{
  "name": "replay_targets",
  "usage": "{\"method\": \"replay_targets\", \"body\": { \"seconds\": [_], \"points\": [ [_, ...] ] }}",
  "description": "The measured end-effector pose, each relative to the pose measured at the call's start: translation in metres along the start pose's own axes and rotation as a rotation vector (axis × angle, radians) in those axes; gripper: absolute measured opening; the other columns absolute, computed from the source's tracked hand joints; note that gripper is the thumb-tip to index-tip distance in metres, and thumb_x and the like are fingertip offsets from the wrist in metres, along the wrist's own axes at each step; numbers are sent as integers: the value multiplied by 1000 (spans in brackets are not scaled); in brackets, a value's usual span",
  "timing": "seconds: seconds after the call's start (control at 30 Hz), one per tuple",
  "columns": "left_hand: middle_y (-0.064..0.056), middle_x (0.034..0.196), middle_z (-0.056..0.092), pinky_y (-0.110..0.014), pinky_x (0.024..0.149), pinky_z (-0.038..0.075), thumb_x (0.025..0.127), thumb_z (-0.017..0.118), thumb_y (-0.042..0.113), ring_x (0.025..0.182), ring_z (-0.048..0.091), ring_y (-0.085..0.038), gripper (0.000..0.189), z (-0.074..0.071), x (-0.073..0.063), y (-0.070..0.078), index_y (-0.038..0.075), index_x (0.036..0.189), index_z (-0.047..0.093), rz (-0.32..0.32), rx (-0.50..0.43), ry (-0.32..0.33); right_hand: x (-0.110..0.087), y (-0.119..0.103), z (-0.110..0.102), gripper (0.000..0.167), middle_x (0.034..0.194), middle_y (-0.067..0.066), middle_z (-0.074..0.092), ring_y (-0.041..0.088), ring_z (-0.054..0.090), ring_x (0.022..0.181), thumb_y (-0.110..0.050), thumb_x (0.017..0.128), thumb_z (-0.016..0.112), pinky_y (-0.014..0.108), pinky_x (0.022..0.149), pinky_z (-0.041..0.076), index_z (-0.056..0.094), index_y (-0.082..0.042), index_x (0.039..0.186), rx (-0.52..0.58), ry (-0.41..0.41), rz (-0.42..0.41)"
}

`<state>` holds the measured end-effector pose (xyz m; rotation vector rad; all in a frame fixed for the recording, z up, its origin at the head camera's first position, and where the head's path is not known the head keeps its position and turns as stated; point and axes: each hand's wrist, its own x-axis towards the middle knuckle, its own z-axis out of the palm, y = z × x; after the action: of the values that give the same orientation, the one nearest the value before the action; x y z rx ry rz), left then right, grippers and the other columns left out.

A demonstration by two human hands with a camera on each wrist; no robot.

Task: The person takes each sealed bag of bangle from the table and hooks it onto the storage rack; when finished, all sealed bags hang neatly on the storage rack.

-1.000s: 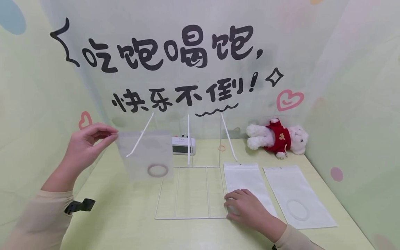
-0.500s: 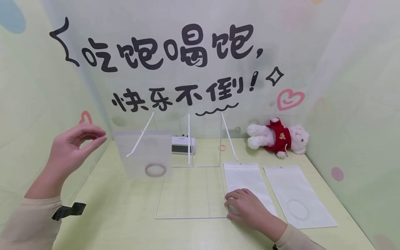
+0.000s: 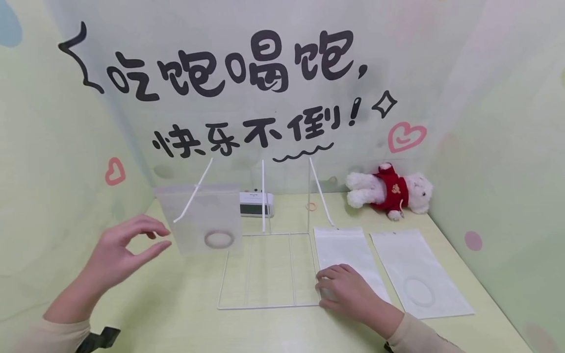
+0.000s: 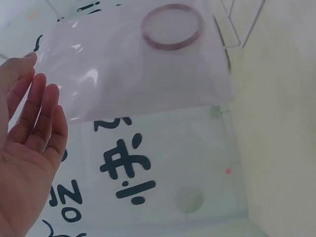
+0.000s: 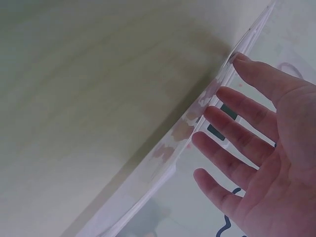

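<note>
White wire forms the rack (image 3: 265,308), centre of the frame. A translucent bag (image 3: 205,215) is suspended at the left prong (image 3: 187,202), left of centre, with a ring (image 4: 170,47) inside; the attachment point is hard to make out from where I stand. Left hand (image 3: 121,252): released, thumb and fingers parted, just beside that bag's left edge. Right hand (image 3: 348,291), lower right: nothing grasped, fingers relaxed, touching the second bag (image 3: 348,250) on the table (image 3: 265,333). Third bag (image 3: 406,260): flat, farther right. Bear (image 3: 393,191): lying above it.
</note>
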<state>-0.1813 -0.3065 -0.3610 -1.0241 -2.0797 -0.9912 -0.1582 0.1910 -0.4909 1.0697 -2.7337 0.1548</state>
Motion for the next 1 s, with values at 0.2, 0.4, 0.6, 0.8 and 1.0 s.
{"method": "replay_targets", "body": {
  "seconds": [0.2, 0.4, 0.6, 0.8, 1.0],
  "points": [
    [2, 96, 74, -12, 78, 55, 61, 88, -14, 90, 65, -3, 54, 32, -24, -12, 17, 103, 76, -49, -5, -79, 0, -1, 1, 26, 117, -6, 72, 18, 66, 110, -38, 80, 83, 42, 94, 55, 78, -23, 102, 0, 18, -2],
    [8, 100, 73, -15, 73, 55, 72, 89, -4, 92, 66, -5, 46, 66, -47, -19, 25, 104, 73, -141, -37, -196, 1, -1, 1, 27, 117, -6, 73, 18, 67, 109, -38, 80, 83, 42, 94, 55, 77, -23, 101, -4, 27, -6],
    [9, 99, 71, -21, 66, 58, 73, 90, 2, 87, 66, -9, 37, 96, -70, -27, 18, 101, 73, -160, -36, -307, 1, 0, 3, 27, 115, -6, 73, 17, 66, 109, -37, 78, 85, 41, 95, 54, 78, -22, 100, 8, 50, -31],
    [6, 99, 71, -21, 63, 58, 76, 89, 8, 83, 65, -14, 30, 114, -87, -29, 14, 100, 72, -265, -68, -429, 2, 0, 1, 26, 114, -6, 73, 17, 66, 109, -37, 78, 85, 42, 97, 54, 78, -23, 99, -5, 45, -30],
    [1, 111, 71, -25, 72, 60, 77, 90, 17, 96, 66, -13, 31, 121, -96, -26, 13, 105, 76, -289, 4, -504, 2, 0, 1, 26, 114, -6, 73, 17, 66, 109, -37, 78, 85, 42, 97, 54, 78, -22, 99, -5, 35, -18]
  ]
}}
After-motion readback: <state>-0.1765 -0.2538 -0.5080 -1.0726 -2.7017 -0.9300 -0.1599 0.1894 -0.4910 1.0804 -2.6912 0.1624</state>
